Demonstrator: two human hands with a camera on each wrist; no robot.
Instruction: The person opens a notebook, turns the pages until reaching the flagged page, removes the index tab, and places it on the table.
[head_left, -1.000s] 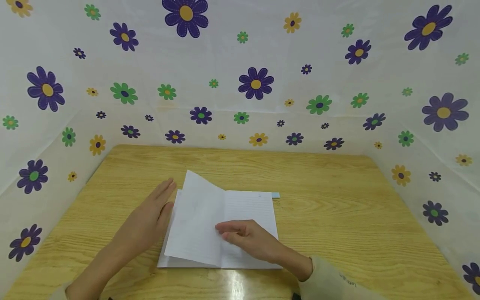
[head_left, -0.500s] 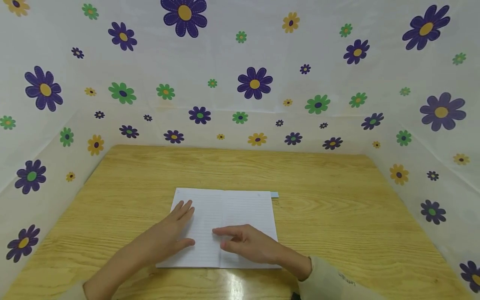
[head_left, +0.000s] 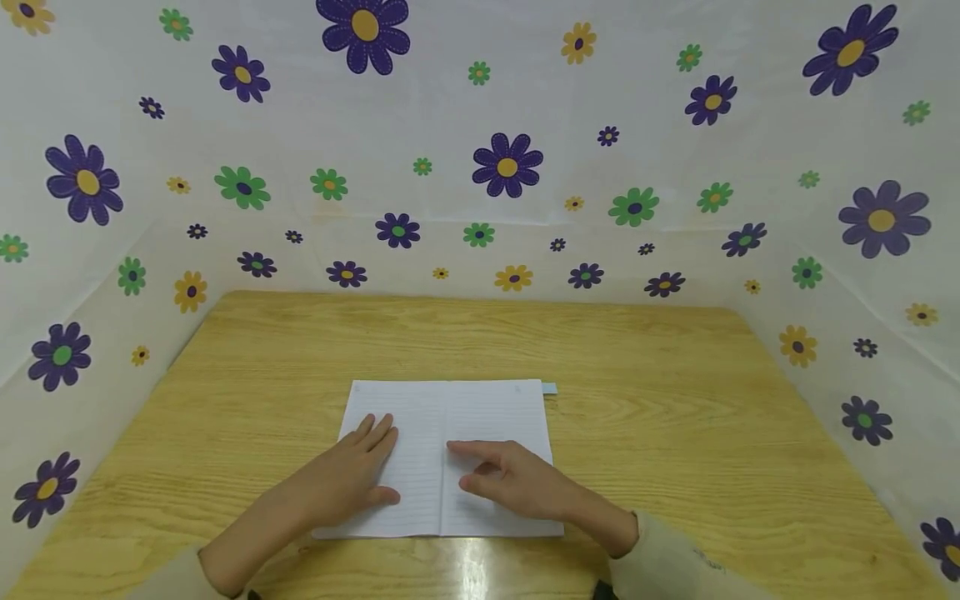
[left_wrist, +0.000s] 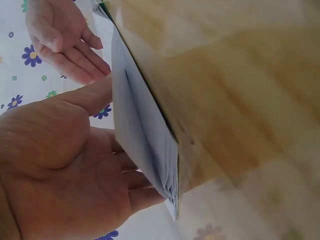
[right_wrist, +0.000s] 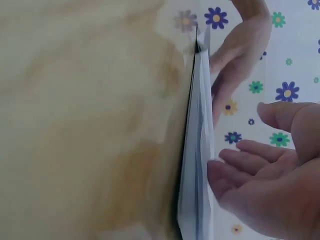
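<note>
A notebook [head_left: 495, 410] with lined white pages lies spread flat on the table, its centre fold running toward the person. My left hand [head_left: 348, 477] rests on the left page, fingers straight and thumb pointing toward the fold. Over the right page is my right hand [head_left: 517, 479], its index fingertip right beside the fold and its thumb apart from the finger. In the left wrist view, the fingers of my left hand [left_wrist: 70, 175] reach along the page surface. The right wrist view shows my right hand [right_wrist: 280, 175] with fingertips at the page and nothing gripped.
A small light-blue tab [head_left: 550, 388] sticks out at the notebook's upper right corner. The wooden table [head_left: 660, 383] is bordered at the back and sides by a white cloth [head_left: 420, 100] with printed flowers.
A raised page has come down flat on the left side. My left hand has moved right, from beside the notebook onto that page; my right hand has shifted slightly right.
</note>
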